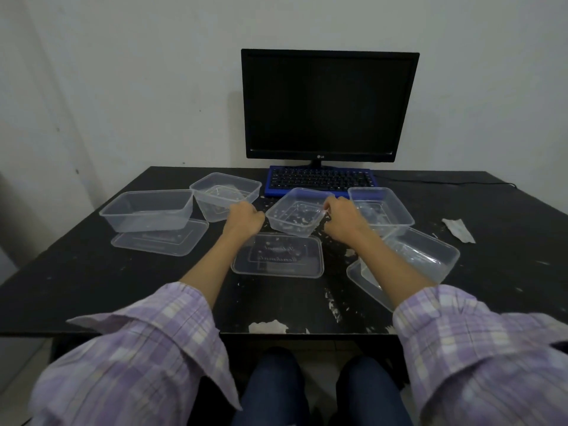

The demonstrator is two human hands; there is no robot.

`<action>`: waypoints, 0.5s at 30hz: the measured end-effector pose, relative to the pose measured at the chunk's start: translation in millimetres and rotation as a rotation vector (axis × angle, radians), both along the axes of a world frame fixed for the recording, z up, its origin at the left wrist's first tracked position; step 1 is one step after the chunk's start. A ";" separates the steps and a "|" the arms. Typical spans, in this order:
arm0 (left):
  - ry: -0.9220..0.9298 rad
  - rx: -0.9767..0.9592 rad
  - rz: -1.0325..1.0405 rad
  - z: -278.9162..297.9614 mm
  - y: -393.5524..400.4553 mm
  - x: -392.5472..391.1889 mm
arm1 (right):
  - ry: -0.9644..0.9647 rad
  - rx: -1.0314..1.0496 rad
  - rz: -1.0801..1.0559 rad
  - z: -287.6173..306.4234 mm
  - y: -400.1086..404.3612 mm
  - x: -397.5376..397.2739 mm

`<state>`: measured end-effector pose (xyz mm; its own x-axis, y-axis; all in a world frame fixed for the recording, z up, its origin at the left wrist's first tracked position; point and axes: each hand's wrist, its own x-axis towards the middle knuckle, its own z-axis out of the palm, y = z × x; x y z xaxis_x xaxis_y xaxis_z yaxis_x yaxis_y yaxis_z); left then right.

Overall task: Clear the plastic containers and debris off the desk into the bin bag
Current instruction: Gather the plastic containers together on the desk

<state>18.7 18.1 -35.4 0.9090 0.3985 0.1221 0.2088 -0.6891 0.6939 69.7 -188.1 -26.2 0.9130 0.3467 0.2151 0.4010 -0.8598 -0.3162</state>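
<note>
Several clear plastic containers stand on the black desk (92,272). My right hand (341,221) pinches the right rim of the tilted middle container (292,216), which holds white crumbs. My left hand (246,218) is curled into a fist against the near right wall of the back-left container (226,193), with nothing visibly in it. More containers sit at the left (147,210), back right (381,206) and near right (424,256). A flat lid (278,256) lies between my forearms. White crumbs (333,302) are scattered about. No bin bag is in view.
A black monitor (329,106) and blue keyboard (319,179) stand at the back, with a cable (445,181) running right. A crumpled tissue (458,230) lies at the right. A white scrap (267,326) sits on the front edge. Lids lie under the left and near-right containers.
</note>
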 end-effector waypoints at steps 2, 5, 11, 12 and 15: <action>0.016 -0.066 -0.007 -1.5 -6.3 8.4 | 0.002 0.014 0.026 -0.9 2.8 3.9; 0.023 -0.142 0.016 -4.4 -11.8 16.6 | 0.022 0.072 0.064 -2.4 8.3 6.6; 0.028 -0.193 0.088 -4.7 -5.4 25.1 | 0.006 0.099 0.185 3.5 19.1 5.1; 0.032 -0.197 0.097 -3.6 -3.8 26.1 | 0.004 0.100 0.180 4.6 20.3 6.6; 0.032 -0.186 0.128 1.3 2.4 29.2 | 0.004 0.136 0.115 7.7 18.7 13.7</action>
<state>48.0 20.5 -34.1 0.8518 0.5238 0.0079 0.3099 -0.5160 0.7986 83.4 -169.4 -18.5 0.8700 0.4169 0.2633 0.4926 -0.7575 -0.4284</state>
